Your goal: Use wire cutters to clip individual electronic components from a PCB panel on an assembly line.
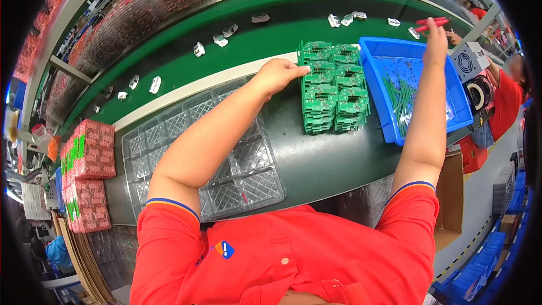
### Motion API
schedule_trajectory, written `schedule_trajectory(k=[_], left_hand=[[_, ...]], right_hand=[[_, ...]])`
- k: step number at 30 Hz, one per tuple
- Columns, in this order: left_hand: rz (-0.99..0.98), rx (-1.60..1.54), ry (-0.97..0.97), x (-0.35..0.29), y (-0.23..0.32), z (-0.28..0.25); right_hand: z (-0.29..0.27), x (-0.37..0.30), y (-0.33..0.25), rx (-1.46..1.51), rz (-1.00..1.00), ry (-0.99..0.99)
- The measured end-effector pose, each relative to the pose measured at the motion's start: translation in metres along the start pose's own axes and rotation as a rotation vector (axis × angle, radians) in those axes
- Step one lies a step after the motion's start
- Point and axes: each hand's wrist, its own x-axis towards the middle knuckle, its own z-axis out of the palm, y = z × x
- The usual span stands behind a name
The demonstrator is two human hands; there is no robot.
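Observation:
Two side-by-side stacks of green circuit boards (pixel 320 87) stand on the dark bench in front of me. My left hand (pixel 278 76) reaches their left side, its thumb and fingers closed on the edge of a circuit board near the top. Raised over the far right side of a blue bin (pixel 375 96), my right hand (pixel 435 45) is wrapped round red-handled pliers (pixel 432 23); their jaws are hard to make out. Inside the bin lie thin green board strips (pixel 400 99) and many small dark scraps.
A clear plastic compartment tray (pixel 248 161) lies under my left forearm. Pink-wrapped blocks (pixel 93 149) are stacked at the left. Beyond the bench, a green conveyor belt (pixel 175 62) carries several small white parts. On the right are a grey fan box (pixel 467 61) and another person in red (pixel 508 101).

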Motion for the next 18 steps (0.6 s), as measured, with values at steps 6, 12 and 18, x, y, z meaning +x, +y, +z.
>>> schedule_trajectory(k=[6,12,18], left_hand=[[0.198,-0.007,0.106,0.013,0.019,0.021],[0.124,-0.289,-0.014,-0.011,0.038,0.011],[0.313,-0.804,-0.058,-0.066,0.023,-0.005]], right_hand=[[0.016,-0.04,-0.082,0.489,0.044,-0.375],[0.028,-0.148,-0.126,0.329,0.025,-0.43],[-0.003,-0.211,-0.13,0.595,0.022,-0.524]])
